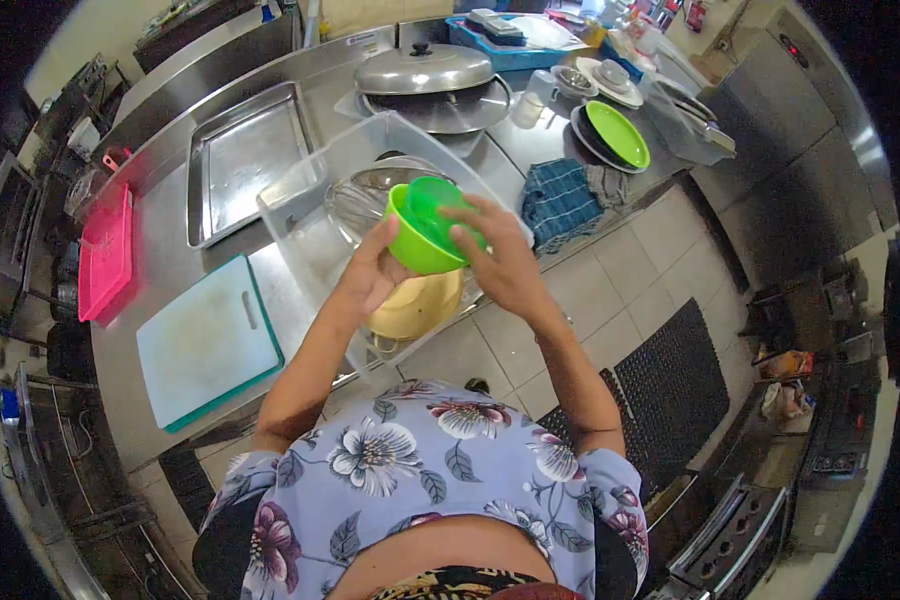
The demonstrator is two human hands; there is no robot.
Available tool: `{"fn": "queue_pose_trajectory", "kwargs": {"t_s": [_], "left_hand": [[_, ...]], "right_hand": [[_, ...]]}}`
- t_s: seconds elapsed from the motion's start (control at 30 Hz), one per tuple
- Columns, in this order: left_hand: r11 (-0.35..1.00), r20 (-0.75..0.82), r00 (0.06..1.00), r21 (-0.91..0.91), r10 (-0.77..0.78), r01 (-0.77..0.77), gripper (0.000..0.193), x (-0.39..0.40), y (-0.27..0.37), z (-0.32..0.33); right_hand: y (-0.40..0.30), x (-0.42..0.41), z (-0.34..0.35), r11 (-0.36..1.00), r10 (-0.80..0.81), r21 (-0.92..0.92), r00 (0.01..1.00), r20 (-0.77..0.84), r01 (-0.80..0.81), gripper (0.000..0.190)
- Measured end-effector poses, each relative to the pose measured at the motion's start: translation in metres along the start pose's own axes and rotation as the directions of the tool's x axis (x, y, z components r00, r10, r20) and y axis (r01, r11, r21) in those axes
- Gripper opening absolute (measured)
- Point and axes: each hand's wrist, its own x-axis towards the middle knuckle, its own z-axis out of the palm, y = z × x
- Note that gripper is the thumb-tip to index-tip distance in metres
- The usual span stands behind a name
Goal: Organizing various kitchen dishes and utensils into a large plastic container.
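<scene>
A lime-green bowl (427, 253) is held up in my left hand (375, 266), thumb on its rim. Inside it sits a smaller translucent green bowl (429, 201), tilted, with the fingers of my right hand (499, 259) at it and at the lime bowl's right side; whether they grip is unclear. Below the hands stands a clear plastic bin (292, 244) on the steel counter. In the bin are a wire whisk (352, 206), a round metal vessel (390, 176) partly hidden by the bowls, and a gold-coloured pot (416, 311).
Left of the bin lie a steel tray (247, 165), white and green cutting boards (202, 345) and a pink tray (109, 259). Behind it stands a large lidded pan (427, 71). To the right are a blue cloth (562, 202), a green plate (616, 133) on other dishes, and a clear container (682, 124).
</scene>
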Motion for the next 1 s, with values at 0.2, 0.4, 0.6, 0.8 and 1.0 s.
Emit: {"fn": "queue_pose_trajectory", "kwargs": {"t_s": [0.2, 0.4, 0.6, 0.8, 1.0], "left_hand": [[0.975, -0.094, 0.994, -0.217, -0.058, 0.037, 0.066, -0.022, 0.025, 0.012], [0.988, -0.084, 0.996, -0.15, 0.011, -0.024, 0.069, -0.039, 0.033, -0.004], [0.991, -0.269, 0.954, 0.054, 0.131, -0.121, 0.067, -0.047, 0.031, -0.008], [0.948, -0.375, 0.885, 0.259, 0.276, -0.186, 0.059, -0.057, 0.021, 0.002], [0.934, -0.426, 0.84, 0.27, 0.335, -0.235, 0.052, -0.051, 0.014, -0.019]], "right_hand": [[-0.031, 0.0, -0.003, 0.983, -0.18, -0.013, 0.974, 0.139, 0.183, 0.029], [-0.038, 0.013, 0.012, 0.952, -0.299, 0.118, 0.939, 0.172, 0.281, 0.03], [-0.041, 0.029, 0.016, 0.817, -0.098, 0.549, 0.897, 0.432, -0.176, 0.031], [-0.049, 0.032, 0.042, 0.442, 0.213, 0.757, 0.876, 0.433, -0.481, 0.036], [-0.046, 0.032, 0.061, 0.233, 0.293, 0.865, 0.88, 0.373, -0.444, 0.04]]}}
